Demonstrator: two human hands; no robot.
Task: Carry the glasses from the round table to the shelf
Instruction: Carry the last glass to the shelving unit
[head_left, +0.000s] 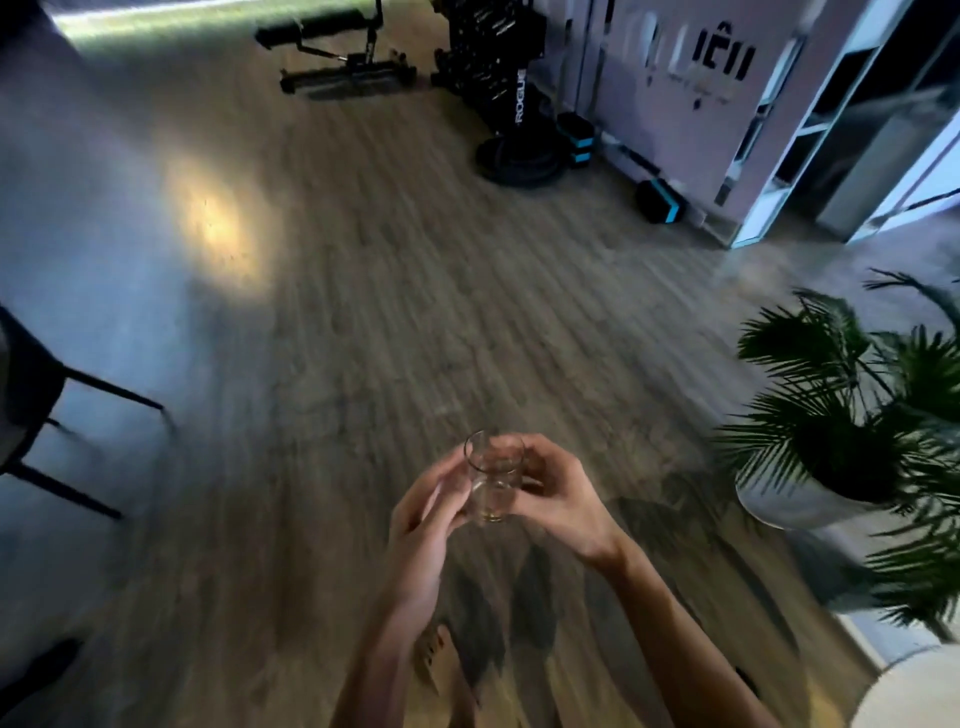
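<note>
Low at six o'clock, above the brown wood-plank floor (415, 312), one clear cylindrical drinking glass (491, 480) is held upright between two hands. The right hand (563, 501) curls its fingers round the glass's right wall. The left hand (423, 512) lays nearly straight, relaxed fingers against its left wall. A faint yellowish tint sits at the glass's base; whether it is liquid I cannot tell. At three o'clock one white round pot (795, 501) holds a green palm plant (852, 395). One black-legged chair (47, 400) stands at nine o'clock, and one white open shelving unit (810, 130) at two o'clock.
</note>
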